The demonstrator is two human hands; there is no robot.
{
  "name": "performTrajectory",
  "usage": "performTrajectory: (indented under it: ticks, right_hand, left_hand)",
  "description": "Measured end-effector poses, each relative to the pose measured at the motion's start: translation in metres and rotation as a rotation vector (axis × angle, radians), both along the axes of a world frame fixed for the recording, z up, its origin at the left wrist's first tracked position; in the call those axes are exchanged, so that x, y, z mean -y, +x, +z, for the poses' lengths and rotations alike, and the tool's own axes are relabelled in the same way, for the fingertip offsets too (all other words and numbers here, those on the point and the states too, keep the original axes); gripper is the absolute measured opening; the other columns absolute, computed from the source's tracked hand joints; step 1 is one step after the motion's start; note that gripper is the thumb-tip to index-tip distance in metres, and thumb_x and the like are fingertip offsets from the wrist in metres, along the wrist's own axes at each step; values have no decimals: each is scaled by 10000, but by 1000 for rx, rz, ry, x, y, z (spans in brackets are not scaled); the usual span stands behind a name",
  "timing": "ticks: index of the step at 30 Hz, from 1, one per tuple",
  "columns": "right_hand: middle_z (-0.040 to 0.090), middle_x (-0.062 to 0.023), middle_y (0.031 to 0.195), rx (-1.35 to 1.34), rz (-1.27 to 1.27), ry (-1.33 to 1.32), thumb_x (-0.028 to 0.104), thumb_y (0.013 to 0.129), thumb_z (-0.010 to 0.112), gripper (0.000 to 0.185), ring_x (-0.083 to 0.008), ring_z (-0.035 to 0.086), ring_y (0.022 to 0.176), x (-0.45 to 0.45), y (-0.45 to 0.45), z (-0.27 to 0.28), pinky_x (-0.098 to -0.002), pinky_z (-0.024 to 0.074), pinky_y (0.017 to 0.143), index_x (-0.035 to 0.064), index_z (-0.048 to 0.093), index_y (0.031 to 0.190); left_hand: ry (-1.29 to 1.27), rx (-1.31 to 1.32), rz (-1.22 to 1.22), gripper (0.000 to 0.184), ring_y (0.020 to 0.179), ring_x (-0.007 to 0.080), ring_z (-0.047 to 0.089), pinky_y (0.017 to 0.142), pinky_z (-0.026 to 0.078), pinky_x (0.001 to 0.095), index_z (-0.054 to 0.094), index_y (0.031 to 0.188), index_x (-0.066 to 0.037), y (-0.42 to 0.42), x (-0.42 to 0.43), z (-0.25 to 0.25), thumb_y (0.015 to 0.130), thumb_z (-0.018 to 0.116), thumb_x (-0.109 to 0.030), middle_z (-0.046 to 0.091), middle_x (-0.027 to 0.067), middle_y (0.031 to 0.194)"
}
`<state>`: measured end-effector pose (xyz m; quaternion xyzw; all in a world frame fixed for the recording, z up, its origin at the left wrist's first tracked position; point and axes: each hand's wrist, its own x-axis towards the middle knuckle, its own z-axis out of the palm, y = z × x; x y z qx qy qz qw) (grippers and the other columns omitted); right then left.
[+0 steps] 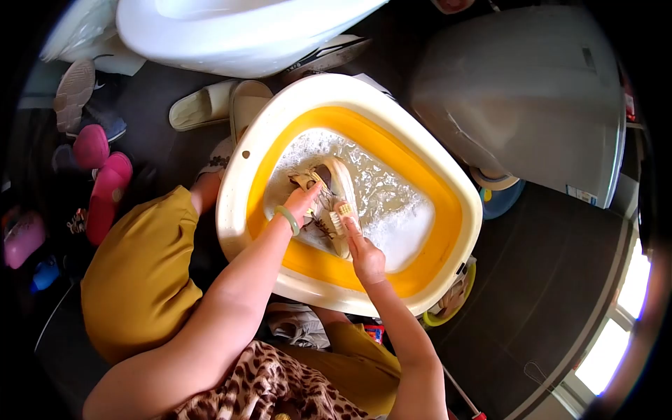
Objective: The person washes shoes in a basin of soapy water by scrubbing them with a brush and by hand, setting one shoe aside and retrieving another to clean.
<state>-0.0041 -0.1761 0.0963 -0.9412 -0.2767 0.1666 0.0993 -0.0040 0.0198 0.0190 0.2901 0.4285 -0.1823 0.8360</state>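
Note:
A pale sneaker point(341, 183) with dark laces lies on its side in soapy water inside a yellow and cream basin point(448, 210). My left hand point(302, 201), with a bangle at the wrist, is closed on the shoe's upper near its opening. In my right hand point(365, 253) is a small scrub brush point(345, 211), its pale bristles against the side of the shoe. My fingers partly cover the brush and the shoe. White foam point(406, 234) floats thickest at the basin's right and along its far left edge.
A white sink or toilet bowl point(238, 35) stands beyond the basin. Beige slippers point(203, 105), pink clogs point(110, 189) and other shoes lie at left. A grey appliance point(518, 105) is at right. Grey sneakers point(297, 324) sit below the basin, and a yellow-green tub point(458, 297) beside it.

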Motion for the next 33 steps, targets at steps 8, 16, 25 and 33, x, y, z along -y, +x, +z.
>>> performTrajectory:
  ticks: [8, 16, 25, 33]
  right_hand:
    - [621, -121, 681, -32, -118, -75, 328, 896, 466, 376, -293, 597, 538, -113, 63, -84, -384, 455, 455, 328, 439, 1271]
    - [606, -114, 627, -54, 0, -144, 302, 895, 482, 423, -256, 547, 428, -24, 16, -11, -365, 427, 404, 315, 408, 1311]
    - [598, -104, 590, -4, -91, -144, 359, 908, 429, 399, -292, 557, 448, -116, 65, -54, -368, 443, 420, 361, 381, 1304]
    - [535, -71, 520, 85, 41, -2, 227, 833, 571, 487, -216, 520, 390, 7, -6, -29, -336, 404, 370, 299, 441, 1296]
  left_hand:
    - [-126, 25, 75, 511, 967, 185, 551, 825, 442, 325, 506, 1180, -36, 0, 3, -19, 869, 519, -440, 575, 89, 1120]
    - [97, -54, 88, 572, 1139, 206, 441, 961, 322, 348, 468, 1246, -18, 0, 14, -21, 853, 541, -428, 489, 111, 1255]
    - [13, -60, 80, 680, 1232, 242, 347, 1003, 273, 409, 413, 1289, -18, 0, 7, -15, 868, 420, -552, 411, 142, 1325]
    - [-70, -221, 120, 583, 1095, 223, 509, 912, 412, 385, 478, 1213, -62, 1, 7, -24, 890, 387, -540, 529, 104, 1201]
